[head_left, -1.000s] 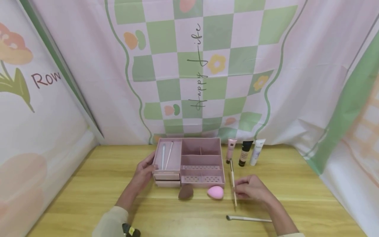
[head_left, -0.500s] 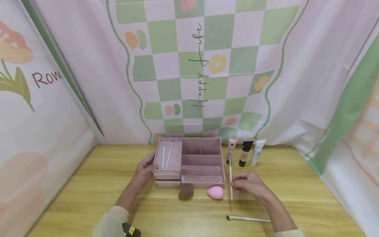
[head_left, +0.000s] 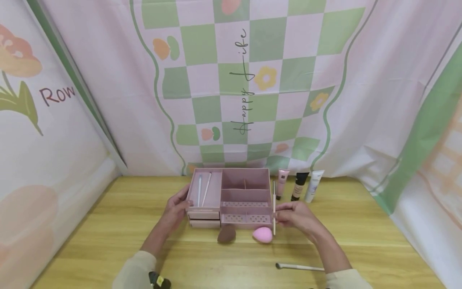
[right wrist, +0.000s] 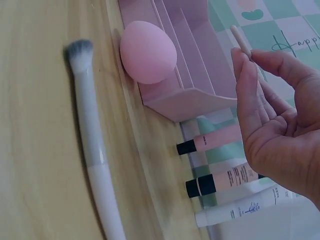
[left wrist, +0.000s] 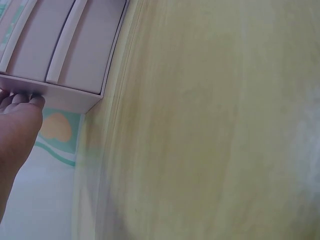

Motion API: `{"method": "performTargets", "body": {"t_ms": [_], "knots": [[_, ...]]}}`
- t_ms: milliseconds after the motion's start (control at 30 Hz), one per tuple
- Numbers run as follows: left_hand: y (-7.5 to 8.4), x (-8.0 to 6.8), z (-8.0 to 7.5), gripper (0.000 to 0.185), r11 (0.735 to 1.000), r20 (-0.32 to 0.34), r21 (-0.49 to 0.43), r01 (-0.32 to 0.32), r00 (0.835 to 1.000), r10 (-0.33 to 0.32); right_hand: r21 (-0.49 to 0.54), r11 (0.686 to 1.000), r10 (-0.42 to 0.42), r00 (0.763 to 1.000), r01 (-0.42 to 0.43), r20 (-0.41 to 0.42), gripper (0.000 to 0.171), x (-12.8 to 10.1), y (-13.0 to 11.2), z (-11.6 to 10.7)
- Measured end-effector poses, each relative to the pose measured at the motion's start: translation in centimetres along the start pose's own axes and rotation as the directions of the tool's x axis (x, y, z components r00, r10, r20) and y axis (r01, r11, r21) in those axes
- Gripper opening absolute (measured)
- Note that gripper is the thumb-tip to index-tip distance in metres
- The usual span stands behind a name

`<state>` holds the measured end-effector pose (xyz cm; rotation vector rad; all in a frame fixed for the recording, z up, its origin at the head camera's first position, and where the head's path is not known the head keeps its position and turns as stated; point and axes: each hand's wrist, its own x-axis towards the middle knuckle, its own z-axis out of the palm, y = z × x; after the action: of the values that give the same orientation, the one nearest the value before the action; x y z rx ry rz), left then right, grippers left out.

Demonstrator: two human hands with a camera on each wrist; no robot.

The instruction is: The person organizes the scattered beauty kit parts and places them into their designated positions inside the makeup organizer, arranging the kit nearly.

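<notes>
A pink makeup organizer stands on the table, with two slim pale sticks lying in its left top tray. My left hand holds the organizer's left side, thumb over the rim. In the left wrist view its fingertips meet the side wall beside the drawers. Between thumb and fingers, my right hand pinches a thin makeup brush, which is upright along the organizer's right side. The right wrist view shows the pinch of the right hand on the handle end; the brush head is hidden there.
A brown sponge and a pink makeup sponge lie before the organizer. Another makeup brush lies nearer the front. Pink, black-topped and white tubes stand at the back right, before a patterned curtain.
My right hand has moved left and slightly away from me, bringing the pinched makeup brush to the organizer's right side and more upright. My left hand stays on the organizer.
</notes>
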<state>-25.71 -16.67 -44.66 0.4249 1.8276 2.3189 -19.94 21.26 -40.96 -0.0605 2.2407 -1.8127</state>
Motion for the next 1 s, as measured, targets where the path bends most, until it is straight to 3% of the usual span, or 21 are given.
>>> {"method": "performTargets", "body": {"t_ms": [533, 1000], "knots": [[-0.1, 0.1, -0.1, 0.072, 1.0, -0.002, 0.013, 0.003, 1.0, -0.003, 0.018, 1.0, -0.003, 1.0, 0.003, -0.021, 0.045, 1.4, -1.4, 1.1], [0.1, 0.1, -0.1, 0.072, 1.0, 0.008, 0.011, 0.007, 1.0, -0.007, -0.024, 0.999, -0.037, 0.999, 0.037, 0.018, 0.051, 2.5, -2.8, 1.8]]}}
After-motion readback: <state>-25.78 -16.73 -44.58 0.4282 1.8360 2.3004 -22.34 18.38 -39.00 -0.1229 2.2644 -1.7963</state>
